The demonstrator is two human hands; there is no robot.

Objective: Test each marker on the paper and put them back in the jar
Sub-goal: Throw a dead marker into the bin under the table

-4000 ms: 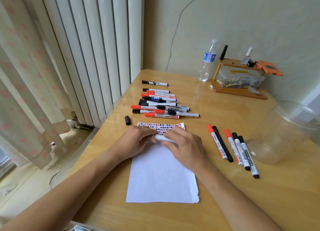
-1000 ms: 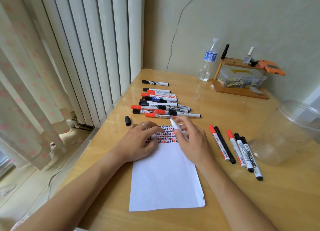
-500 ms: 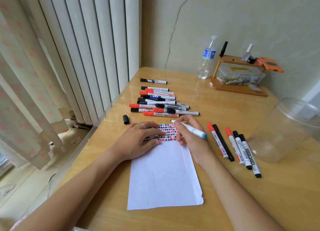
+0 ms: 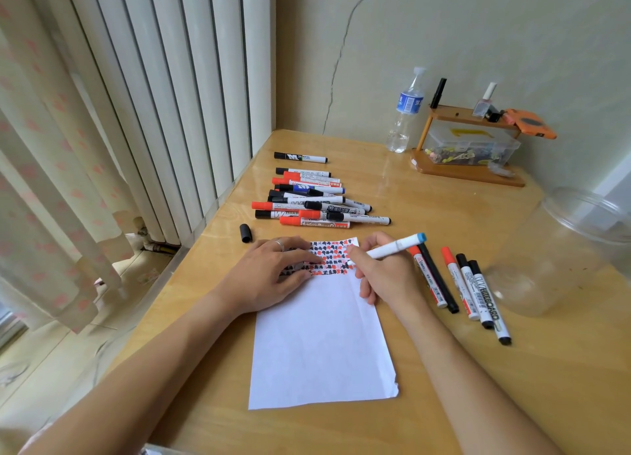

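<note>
Far left on my feed: a loose black cap (image 4: 245,233) lies alone on the table (image 4: 444,369), near its left edge. Behind it, a heap of capped markers (image 4: 317,201), red, black and blue, lies by the blinds.

My left hand (image 4: 273,277) lies flat on the top of the paper (image 4: 321,345), fingers straight, pressing the sheet down, holding nothing. Its fingertips cover part of a band of red and black test marks (image 4: 333,258) along the paper's far edge.

My right hand (image 4: 386,273) has its fingers curled round a white marker (image 4: 392,248) with a blue end, tilted up to the right, tip down at the marks. I can't tell whether the tip touches.

Just right of that hand, five capped markers (image 4: 461,287) lie in a row. Far right, the clear jar (image 4: 560,249) stands on the table; I see no markers in it.
</note>
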